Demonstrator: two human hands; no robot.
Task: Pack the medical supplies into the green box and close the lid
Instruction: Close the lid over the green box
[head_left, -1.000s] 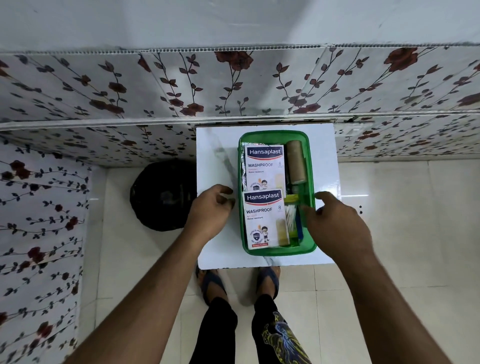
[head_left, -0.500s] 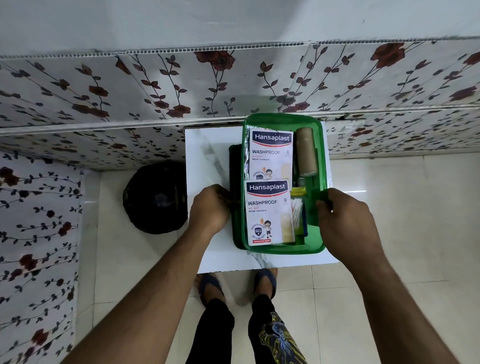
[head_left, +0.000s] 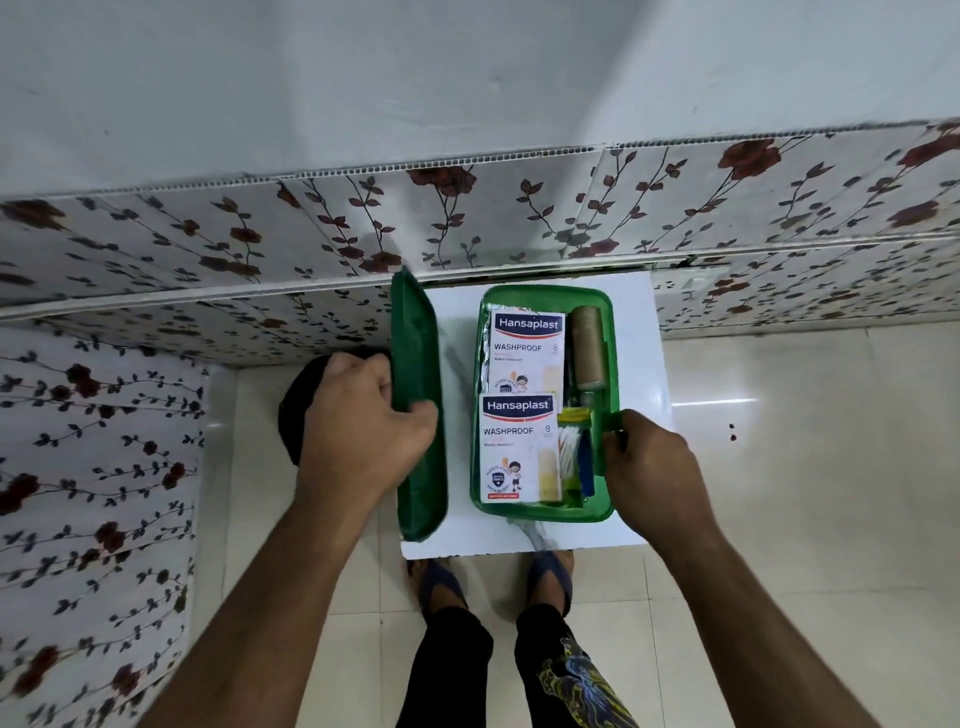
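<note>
The green box stands open on a small white table. Inside lie two white Hansaplast plaster packs, one behind the other, a brown bandage roll, cotton buds and a blue item. My left hand grips the green lid, which stands on edge, tilted, at the table's left side, apart from the box. My right hand holds the box's right rim by a small green tab.
A dark round object sits on the floor left of the table, half hidden by my left hand. Floral wall panels run behind and to the left. Pale floor tiles spread to the right. My sandalled feet stand at the table's front edge.
The green lid has come out from under the box and now stands on edge in my left hand at the left. My right hand stays on the box's right rim.
</note>
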